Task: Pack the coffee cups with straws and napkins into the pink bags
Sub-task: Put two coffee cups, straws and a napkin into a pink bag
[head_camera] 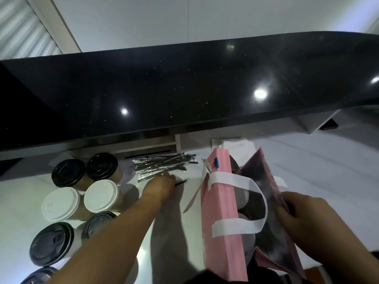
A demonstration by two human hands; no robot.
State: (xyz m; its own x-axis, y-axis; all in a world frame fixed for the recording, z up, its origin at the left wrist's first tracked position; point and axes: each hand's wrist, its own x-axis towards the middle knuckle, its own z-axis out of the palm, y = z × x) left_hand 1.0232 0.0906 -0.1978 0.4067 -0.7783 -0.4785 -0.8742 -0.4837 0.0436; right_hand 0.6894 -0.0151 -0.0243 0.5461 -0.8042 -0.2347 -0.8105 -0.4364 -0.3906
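A pink paper bag with white handles stands open on the white counter, right of centre. Inside it I can make out dark and pale cup lids. My right hand grips the bag's right rim and holds it open. My left hand reaches to the near edge of a pile of wrapped black straws and pinches one straw, whose tip sticks out to the right. White napkins lie behind the bag.
Several coffee cups with black lids and white lids stand in rows at the left. A glossy black raised counter overhangs the back. The white worktop runs on to the right.
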